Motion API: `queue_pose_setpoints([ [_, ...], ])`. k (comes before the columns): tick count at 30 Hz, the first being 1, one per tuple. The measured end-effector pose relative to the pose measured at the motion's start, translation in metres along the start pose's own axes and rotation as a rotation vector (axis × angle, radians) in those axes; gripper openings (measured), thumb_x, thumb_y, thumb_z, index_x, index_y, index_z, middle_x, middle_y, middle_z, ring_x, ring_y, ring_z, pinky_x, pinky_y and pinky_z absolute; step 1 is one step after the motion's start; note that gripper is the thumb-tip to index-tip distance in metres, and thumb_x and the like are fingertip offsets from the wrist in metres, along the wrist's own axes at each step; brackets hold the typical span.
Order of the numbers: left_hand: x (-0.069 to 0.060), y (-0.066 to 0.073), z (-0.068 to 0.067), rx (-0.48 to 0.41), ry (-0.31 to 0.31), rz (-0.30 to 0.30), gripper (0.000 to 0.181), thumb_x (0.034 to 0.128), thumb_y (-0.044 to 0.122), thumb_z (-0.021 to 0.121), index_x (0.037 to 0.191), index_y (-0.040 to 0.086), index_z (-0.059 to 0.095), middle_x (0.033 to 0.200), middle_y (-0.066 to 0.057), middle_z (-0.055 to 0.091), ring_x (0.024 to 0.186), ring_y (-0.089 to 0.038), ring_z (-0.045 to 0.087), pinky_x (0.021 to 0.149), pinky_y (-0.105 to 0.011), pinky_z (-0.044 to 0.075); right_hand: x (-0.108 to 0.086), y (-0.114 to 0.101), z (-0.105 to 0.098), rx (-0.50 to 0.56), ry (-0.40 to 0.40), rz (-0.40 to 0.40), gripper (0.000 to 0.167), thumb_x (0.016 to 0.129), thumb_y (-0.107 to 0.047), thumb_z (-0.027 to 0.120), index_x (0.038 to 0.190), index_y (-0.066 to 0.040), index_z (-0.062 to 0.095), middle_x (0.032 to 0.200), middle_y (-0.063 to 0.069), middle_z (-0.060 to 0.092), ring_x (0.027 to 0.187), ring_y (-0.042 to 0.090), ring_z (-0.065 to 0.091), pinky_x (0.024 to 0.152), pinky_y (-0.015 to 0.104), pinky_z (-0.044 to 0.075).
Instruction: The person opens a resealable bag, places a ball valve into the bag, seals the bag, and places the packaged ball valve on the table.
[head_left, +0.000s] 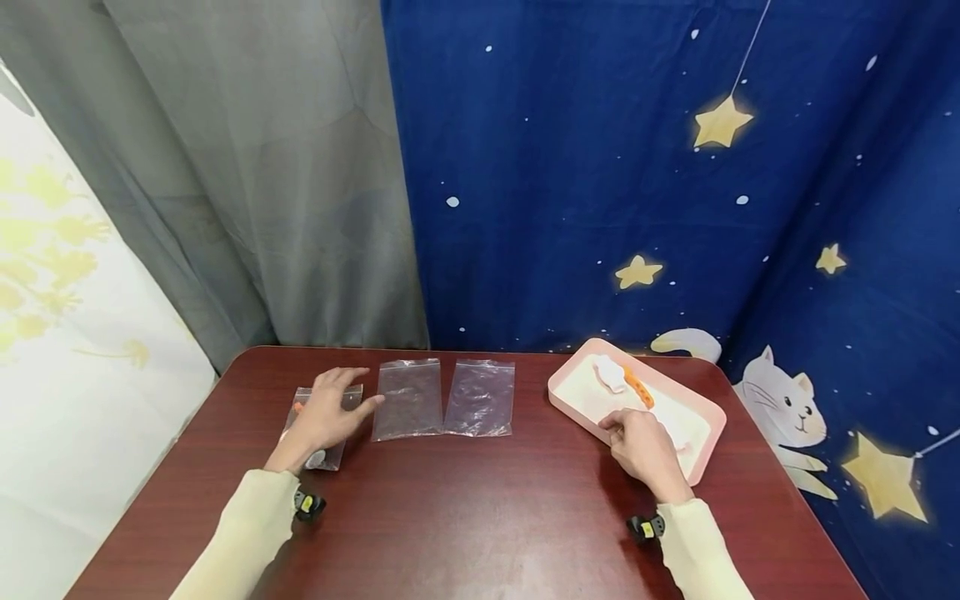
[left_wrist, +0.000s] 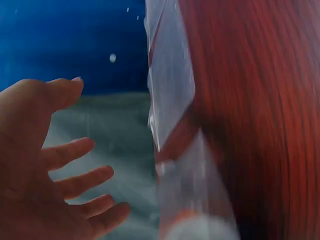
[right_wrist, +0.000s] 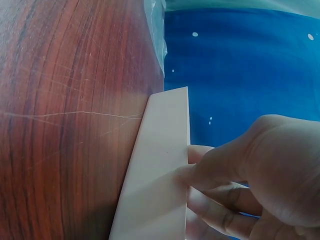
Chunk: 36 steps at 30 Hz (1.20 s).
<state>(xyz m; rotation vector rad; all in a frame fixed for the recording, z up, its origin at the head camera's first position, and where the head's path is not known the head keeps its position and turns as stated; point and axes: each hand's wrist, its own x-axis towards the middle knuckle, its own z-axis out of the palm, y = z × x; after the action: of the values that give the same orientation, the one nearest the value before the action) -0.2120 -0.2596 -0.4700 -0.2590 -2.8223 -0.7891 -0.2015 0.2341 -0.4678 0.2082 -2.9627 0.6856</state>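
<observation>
On the left, my left hand (head_left: pixel 327 414) hovers over a clear zip bag (head_left: pixel 335 454) with something orange and something whitish inside. Its fingers are spread and hold nothing; part of that bag is hidden beneath it. My right hand (head_left: pixel 643 446) is at the near side of a pink tray (head_left: pixel 708 407) with a white inner floor. In the right wrist view the thumb lies against the outer wall (right_wrist: pixel 157 150) and the fingers pass behind the rim, pinching it. Inside the tray lie a pale scalloped piece (head_left: pixel 609 373) and an orange spotted strip (head_left: pixel 639 388).
Two flat clear zip bags, one on the left (head_left: pixel 409 400) and one on the right (head_left: pixel 480 398), lie side by side near the back of the dark red table (head_left: pixel 465 517). Behind the table hang a grey curtain (head_left: pixel 277 167) and a blue starry curtain (head_left: pixel 555 208).
</observation>
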Motion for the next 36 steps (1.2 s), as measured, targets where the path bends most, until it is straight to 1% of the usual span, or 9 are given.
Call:
queue_pose_setpoints([
  [2,0.002,0.007,0.008,0.02,-0.034,0.027,0.066,0.0963,0.043,0.069,0.145,0.001,0.053,0.15,-0.026,0.049,0.146,-0.05,0.031,0.115,-0.069,0.033,0.0,0.001,0.0,-0.002,0.006,-0.002,0.024,0.087,0.003,0.06,0.097,-0.009,0.079,0.091,0.005,0.077,0.074,0.018,0.061,0.074,0.04,0.054],
  [6,0.004,0.019,0.022,0.012,-0.102,0.056,0.066,0.0959,0.04,0.07,0.146,0.001,0.052,0.154,-0.028,0.044,0.15,-0.051,0.027,0.118,-0.069,0.03,-0.001,0.003,0.001,-0.006,0.022,-0.012,0.026,0.085,0.004,0.058,0.095,-0.009,0.079,0.088,0.004,0.076,0.074,0.017,0.062,0.071,0.039,0.053],
  [10,0.01,0.029,0.035,-0.022,-0.119,0.103,0.061,0.0966,0.034,0.07,0.144,-0.001,0.054,0.152,-0.03,0.045,0.148,-0.054,0.029,0.117,-0.07,0.029,-0.002,0.004,0.001,-0.004,0.034,-0.022,0.027,0.084,0.004,0.057,0.094,-0.01,0.079,0.087,0.003,0.076,0.075,0.018,0.063,0.069,0.038,0.053],
  [14,0.019,0.036,0.047,-0.011,-0.137,0.126,0.057,0.0977,0.03,0.068,0.144,-0.001,0.053,0.152,-0.03,0.045,0.146,-0.052,0.032,0.117,-0.068,0.032,-0.002,0.005,0.0,0.0,0.047,-0.029,0.028,0.083,0.004,0.057,0.094,-0.01,0.079,0.089,0.004,0.077,0.076,0.019,0.063,0.069,0.038,0.052],
  [16,0.023,0.039,0.051,0.007,-0.157,0.122,0.057,0.0984,0.028,0.067,0.146,0.0,0.052,0.153,-0.03,0.044,0.146,-0.052,0.033,0.116,-0.067,0.034,-0.002,0.005,0.001,0.002,0.051,-0.036,0.028,0.082,0.004,0.057,0.093,-0.009,0.079,0.089,0.005,0.077,0.075,0.02,0.062,0.069,0.038,0.052],
  [21,0.032,0.044,0.058,0.076,-0.232,0.069,0.058,0.0998,0.025,0.064,0.151,0.005,0.048,0.157,-0.028,0.039,0.148,-0.051,0.029,0.115,-0.067,0.035,-0.002,0.006,0.002,-0.001,0.053,-0.038,0.028,0.082,0.004,0.057,0.093,-0.01,0.078,0.09,0.005,0.077,0.076,0.02,0.063,0.068,0.038,0.051],
  [27,0.033,0.044,0.063,0.173,-0.318,0.045,0.057,0.0989,0.026,0.067,0.15,0.007,0.051,0.158,-0.028,0.038,0.147,-0.053,0.03,0.114,-0.066,0.037,-0.002,0.005,0.003,0.0,0.055,-0.046,0.029,0.081,0.005,0.056,0.092,-0.01,0.078,0.088,0.004,0.077,0.075,0.02,0.062,0.068,0.039,0.051],
  [30,0.032,0.046,0.062,0.193,-0.335,0.042,0.055,0.0984,0.027,0.067,0.148,0.007,0.053,0.157,-0.028,0.038,0.146,-0.053,0.032,0.113,-0.066,0.039,-0.001,0.004,0.004,-0.002,0.061,-0.048,0.028,0.08,0.005,0.057,0.091,-0.01,0.078,0.087,0.003,0.076,0.076,0.021,0.063,0.069,0.039,0.052],
  [36,0.025,0.048,0.058,0.186,-0.343,0.031,0.055,0.0972,0.027,0.069,0.146,0.006,0.056,0.157,-0.029,0.038,0.146,-0.054,0.031,0.112,-0.066,0.04,-0.001,0.003,0.002,-0.007,0.049,-0.033,0.027,0.081,0.004,0.058,0.092,-0.011,0.078,0.089,0.003,0.076,0.078,0.02,0.064,0.07,0.04,0.053],
])
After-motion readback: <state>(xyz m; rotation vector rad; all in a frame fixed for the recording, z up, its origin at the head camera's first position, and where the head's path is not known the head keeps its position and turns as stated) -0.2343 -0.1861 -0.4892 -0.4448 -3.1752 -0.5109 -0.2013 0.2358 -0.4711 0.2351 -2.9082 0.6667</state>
